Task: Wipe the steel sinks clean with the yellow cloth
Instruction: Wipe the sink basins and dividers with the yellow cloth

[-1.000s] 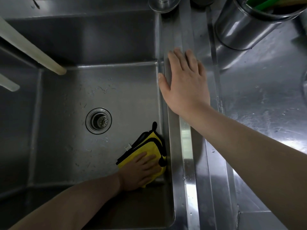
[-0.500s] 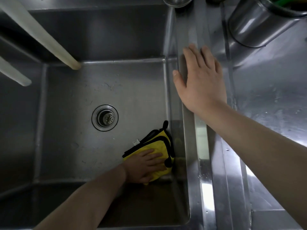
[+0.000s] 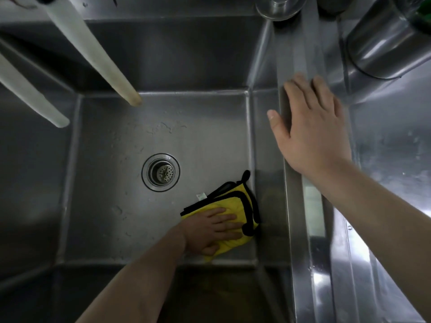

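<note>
We cannot see all of the yellow cloth (image 3: 235,207): our left hand (image 3: 211,231) lies on its near half, and only a small tip pokes out beyond the palm on the near side. The steel container (image 3: 382,40) at the far right is cut off by the frame, and something green inside it is too cropped to name. A round steel fitting (image 3: 277,7) at the far edge is also cut off, as are the two pale tubes (image 3: 93,52) slanting in from the far left. The sink's near wall is dark and hard to read.

The cloth is folded, bright yellow with black edging, a small white tag on its left side and a black loop sticking out at its far corner. It lies on the floor of the sink (image 3: 116,183), in the near right corner, touching or just beside the right wall, to the right of the drain (image 3: 161,172) and slightly nearer. Our left hand presses it flat with straight fingers pointing right, not curled round it. Our right hand (image 3: 310,131) rests open on the sink's right rim (image 3: 296,229), fingers straight and pointing far, the thumb reaching over the inner edge. Water droplets dot the sink floor.
</note>
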`<action>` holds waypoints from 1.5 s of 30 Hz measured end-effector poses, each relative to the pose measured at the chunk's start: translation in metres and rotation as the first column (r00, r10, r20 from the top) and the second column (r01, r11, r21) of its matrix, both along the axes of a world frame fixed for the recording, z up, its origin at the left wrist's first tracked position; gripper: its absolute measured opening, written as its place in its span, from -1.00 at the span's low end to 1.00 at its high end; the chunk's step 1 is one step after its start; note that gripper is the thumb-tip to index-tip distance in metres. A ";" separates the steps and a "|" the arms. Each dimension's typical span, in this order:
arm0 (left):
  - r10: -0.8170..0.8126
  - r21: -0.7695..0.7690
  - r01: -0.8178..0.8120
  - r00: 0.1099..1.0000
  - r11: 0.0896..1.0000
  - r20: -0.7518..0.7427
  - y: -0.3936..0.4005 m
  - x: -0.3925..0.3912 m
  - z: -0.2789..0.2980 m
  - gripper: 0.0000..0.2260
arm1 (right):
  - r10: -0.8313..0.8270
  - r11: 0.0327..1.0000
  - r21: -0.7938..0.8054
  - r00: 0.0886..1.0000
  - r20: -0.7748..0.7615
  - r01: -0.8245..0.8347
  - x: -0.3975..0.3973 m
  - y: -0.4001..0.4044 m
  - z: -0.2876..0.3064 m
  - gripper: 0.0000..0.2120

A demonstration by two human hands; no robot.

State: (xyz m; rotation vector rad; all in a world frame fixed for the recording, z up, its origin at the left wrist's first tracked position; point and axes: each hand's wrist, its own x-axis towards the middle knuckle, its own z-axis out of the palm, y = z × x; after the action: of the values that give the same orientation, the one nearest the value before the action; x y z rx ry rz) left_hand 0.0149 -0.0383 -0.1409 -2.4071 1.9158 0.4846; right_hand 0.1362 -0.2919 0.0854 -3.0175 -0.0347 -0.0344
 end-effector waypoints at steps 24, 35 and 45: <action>0.392 -0.037 -0.390 0.916 0.920 0.089 0.014 0.108 -0.008 -0.31 | -0.028 0.999 0.017 0.997 -0.069 0.029 0.000 0.001 0.006 -0.38; 0.665 -0.056 -0.663 0.744 0.747 0.058 0.009 0.163 -0.007 -0.36 | -0.050 0.997 0.052 0.995 -0.090 0.055 0.001 0.000 0.006 -0.38; 0.818 -0.031 -0.821 0.563 0.570 0.120 0.003 0.211 -0.007 -0.37 | -0.073 0.990 0.113 0.987 -0.142 0.089 0.003 0.001 0.009 -0.37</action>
State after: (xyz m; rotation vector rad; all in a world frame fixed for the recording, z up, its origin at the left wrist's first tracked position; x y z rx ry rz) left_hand 0.2257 -0.0354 -0.1477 -3.0944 0.5768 0.3353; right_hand 0.1390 -0.2914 0.0945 -2.8919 0.0997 0.1585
